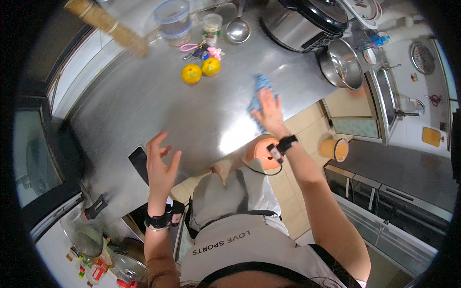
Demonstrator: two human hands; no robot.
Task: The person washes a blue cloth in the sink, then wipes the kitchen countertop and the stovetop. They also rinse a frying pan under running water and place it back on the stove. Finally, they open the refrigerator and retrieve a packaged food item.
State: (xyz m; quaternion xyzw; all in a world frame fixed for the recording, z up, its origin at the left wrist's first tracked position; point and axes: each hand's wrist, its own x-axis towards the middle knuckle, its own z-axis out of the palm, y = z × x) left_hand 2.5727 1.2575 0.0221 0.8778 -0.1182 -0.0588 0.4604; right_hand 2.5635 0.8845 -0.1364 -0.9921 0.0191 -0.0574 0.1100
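My right hand (270, 109) lies palm down over a blue patterned cloth (255, 104) on the stainless steel counter (144, 93), near its front edge. Parts of the cloth stick out past the fingers, and the hand is slightly blurred. My left hand (160, 162) is raised at the counter's left part, fingers apart and holding nothing. Beside it a dark-screened smartphone (138, 162) lies on the steel, partly covered from view by that hand. Both wrists wear black straps with small devices.
Two yellow-orange citrus fruits (191, 73), keys (201, 52), plastic containers (174, 21) and a ladle (238, 30) are at the back. An electric pressure cooker (302, 25) and a steel bowl (341, 64) stand right. Below the front edge is an orange stool (264, 153).
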